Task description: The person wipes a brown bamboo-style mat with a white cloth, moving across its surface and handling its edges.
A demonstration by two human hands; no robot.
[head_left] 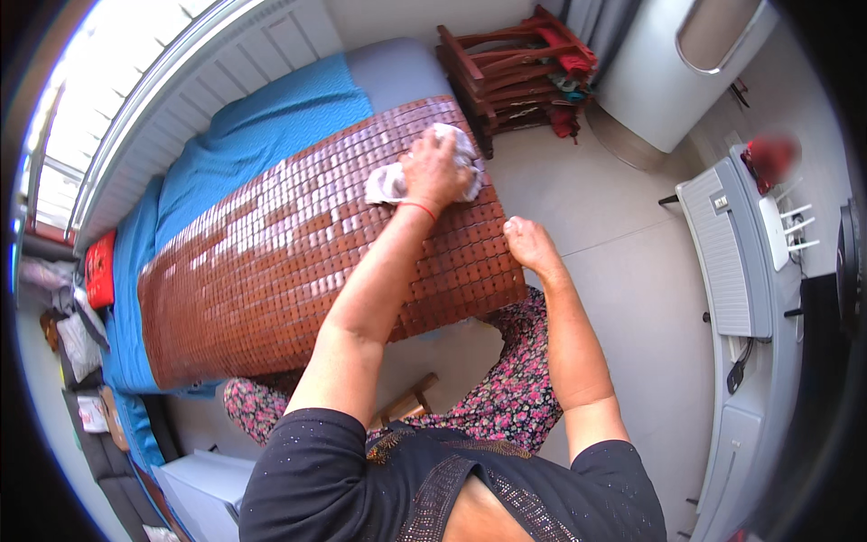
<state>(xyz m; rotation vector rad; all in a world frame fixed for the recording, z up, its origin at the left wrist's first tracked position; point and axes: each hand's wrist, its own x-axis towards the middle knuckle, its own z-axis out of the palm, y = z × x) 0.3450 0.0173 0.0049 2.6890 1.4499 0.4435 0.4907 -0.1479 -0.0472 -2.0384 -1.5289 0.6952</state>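
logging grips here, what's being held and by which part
The left hand has a whitish cloth by its bunched middle, against the brown tiled mat. The right hand is at the mat's edge; grip unclear.

The bed (388,68) bears blue cloth (271,113) and a tiled mat (262,271) (glossy brown).

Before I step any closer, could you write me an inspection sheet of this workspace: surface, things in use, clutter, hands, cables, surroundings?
Surface: brown tiled mat, spread over a blue cover; its tiles catch the light.
Things in use: pale cloth, bunched on the mat.
Clutter: red item at the far left; stacked wooden frames beyond the mat.
Grip: left hand on the cloth; right hand curled at the mat's right edge, its hold unclear.
Cables: black cord hanging at the right.
Surroundings: silvery cylindrical appliance, white device with antennas, pale floor.
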